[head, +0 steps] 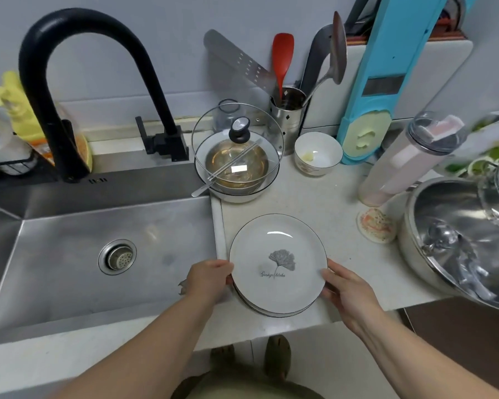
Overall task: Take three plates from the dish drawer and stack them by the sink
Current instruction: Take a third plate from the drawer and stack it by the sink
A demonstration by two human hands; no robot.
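Both hands are gripping the stack of plates (277, 263) on the counter (323, 203) just right of the sink (98, 249): left hand (208, 279) and right hand (347, 287) pinching opposite rims. Best lowering evenly, rims aligned, before letting go. The plates are looking round, glossy white, dark-edged, leaf-printed.

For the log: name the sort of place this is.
Most likely a home kitchen counter: a steel sink with a black faucet, a utensil holder, and stacked plates held by both hands.
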